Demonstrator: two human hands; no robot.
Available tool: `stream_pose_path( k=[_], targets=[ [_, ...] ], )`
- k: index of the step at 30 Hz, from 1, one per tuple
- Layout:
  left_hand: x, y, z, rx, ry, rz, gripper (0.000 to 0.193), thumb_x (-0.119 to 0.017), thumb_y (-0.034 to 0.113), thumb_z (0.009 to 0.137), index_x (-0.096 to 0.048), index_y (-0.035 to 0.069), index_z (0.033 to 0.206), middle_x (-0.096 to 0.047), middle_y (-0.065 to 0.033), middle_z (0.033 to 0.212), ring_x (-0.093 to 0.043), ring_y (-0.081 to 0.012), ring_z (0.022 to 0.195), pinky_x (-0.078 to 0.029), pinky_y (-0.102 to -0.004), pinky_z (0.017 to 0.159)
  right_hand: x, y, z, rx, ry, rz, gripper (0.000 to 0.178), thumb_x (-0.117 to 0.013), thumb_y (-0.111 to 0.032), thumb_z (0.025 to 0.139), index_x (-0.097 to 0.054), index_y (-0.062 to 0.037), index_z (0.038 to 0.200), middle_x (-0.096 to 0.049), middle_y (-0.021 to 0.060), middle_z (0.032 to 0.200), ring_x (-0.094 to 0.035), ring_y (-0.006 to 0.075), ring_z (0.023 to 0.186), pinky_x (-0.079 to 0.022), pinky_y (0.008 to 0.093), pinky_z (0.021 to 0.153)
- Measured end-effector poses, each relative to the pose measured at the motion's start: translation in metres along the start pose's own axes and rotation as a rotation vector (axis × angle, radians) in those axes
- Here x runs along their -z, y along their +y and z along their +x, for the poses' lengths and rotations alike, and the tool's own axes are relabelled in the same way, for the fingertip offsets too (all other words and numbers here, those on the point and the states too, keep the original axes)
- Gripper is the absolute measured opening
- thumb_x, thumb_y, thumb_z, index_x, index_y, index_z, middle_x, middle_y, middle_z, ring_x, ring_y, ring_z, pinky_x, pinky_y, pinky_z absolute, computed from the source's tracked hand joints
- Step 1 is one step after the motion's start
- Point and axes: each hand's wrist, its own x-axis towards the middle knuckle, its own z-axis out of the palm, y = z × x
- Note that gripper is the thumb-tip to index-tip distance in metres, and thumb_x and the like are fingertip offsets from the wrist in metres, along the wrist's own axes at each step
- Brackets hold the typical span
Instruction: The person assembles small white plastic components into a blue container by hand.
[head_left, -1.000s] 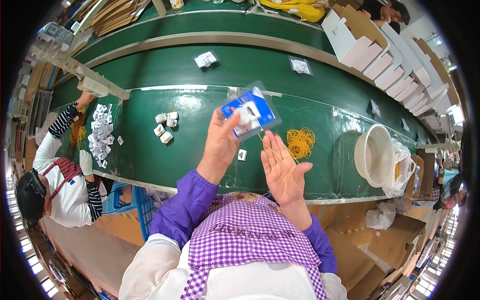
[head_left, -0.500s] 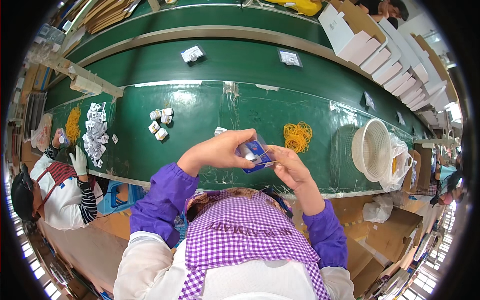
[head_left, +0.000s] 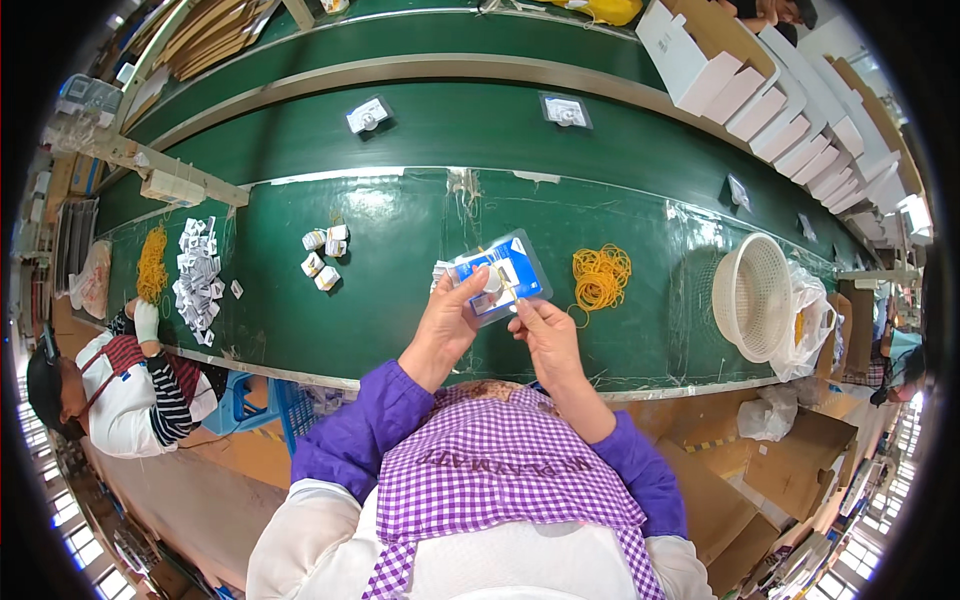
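Between both hands, above the green bench, is a clear blister pack (head_left: 524,268) with a blue and white card and a round white item inside. My left hand (head_left: 447,325) grips its left side, thumb across the front. The thumb and fingers of my right hand (head_left: 550,345) pinch its lower right corner. Partly hidden behind the left hand lies a small white stack (head_left: 440,269). To the right of the pack is a heap of yellow rubber bands (head_left: 601,279). Several small banded white bundles (head_left: 326,278) sit to the left.
A pile of small folded white papers (head_left: 198,285) and more yellow bands (head_left: 151,265) lie far left, near a co-worker's gloved hand (head_left: 146,320). At right stand a white basket (head_left: 735,300) and a plastic bag (head_left: 801,318). Packs (head_left: 369,116) lie on the belt beyond; white boxes (head_left: 700,80) line the back right.
The pack has turned from a tilted, edge-on pose so its face shows. My left hand has swung lower, beside the pack. The packs on the belt have shifted left.
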Motion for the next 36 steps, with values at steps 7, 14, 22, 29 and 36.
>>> stream_pose_path(
  k=[7, 14, 22, 29, 36],
  targets=[
    [-0.017, 0.0, -0.001, -0.036, 0.038, 0.03, 0.033, -0.07, 0.015, 0.078, -0.048, 0.01, 0.103, -0.06, -0.0034, 0.096, -0.062, -0.0153, 0.084, -0.053, -0.0313, 0.066, -0.022, 0.004, -0.004, -0.115, -0.012, 0.07, 0.018, -0.059, -0.021, 0.088, -0.061, -0.0035, 0.088, -0.06, 0.0013, 0.075, -0.053, 0.0084, 0.064, -0.041, 0.0223, 0.06],
    [0.005, 0.0, -0.002, -0.106, 0.007, 0.239, 0.037, -0.069, 0.011, 0.078, -0.047, 0.006, 0.106, -0.059, -0.0054, 0.098, -0.061, -0.0148, 0.086, -0.053, -0.0309, 0.071, -0.012, 0.006, 0.008, -0.227, -0.053, -0.002, 0.023, -0.055, -0.026, 0.091, -0.054, -0.0035, 0.094, -0.06, 0.0027, 0.083, -0.054, 0.0092, 0.066, -0.041, 0.0223, 0.06],
    [0.112, 0.071, -0.038, -0.137, 0.055, 0.49, 0.043, -0.062, 0.002, 0.078, -0.045, 0.001, 0.118, -0.056, -0.0081, 0.108, -0.057, -0.0194, 0.099, -0.048, -0.0336, 0.083, 0.036, 0.027, 0.008, -0.131, -0.009, -0.403, 0.013, -0.06, -0.013, 0.085, -0.059, -0.0014, 0.091, -0.061, 0.0023, 0.078, -0.056, 0.0089, 0.068, -0.046, 0.0222, 0.06],
    [0.217, 0.118, -0.128, 0.326, 0.083, 1.04, 0.06, -0.072, 0.002, 0.066, -0.047, -0.002, 0.12, -0.059, -0.0067, 0.104, -0.056, -0.0163, 0.093, -0.044, -0.0285, 0.083, 0.097, 0.018, 0.015, 0.267, 0.328, -0.672, 0.007, -0.056, -0.004, 0.083, -0.059, 0.0001, 0.089, -0.059, 0.0018, 0.077, -0.053, 0.0065, 0.064, -0.045, 0.0209, 0.057],
    [0.285, 0.103, -0.146, 0.347, 0.162, 1.87, 0.063, -0.081, 0.027, 0.054, -0.057, -0.004, 0.104, -0.063, -0.0188, 0.097, -0.061, -0.031, 0.09, -0.046, -0.0354, 0.081, 0.083, 0.025, 0.031, 0.258, 0.259, -0.761, 0.008, -0.059, -0.007, 0.083, -0.06, -0.0002, 0.086, -0.058, 0.002, 0.069, -0.052, 0.006, 0.059, -0.042, 0.0217, 0.055]
  ],
)
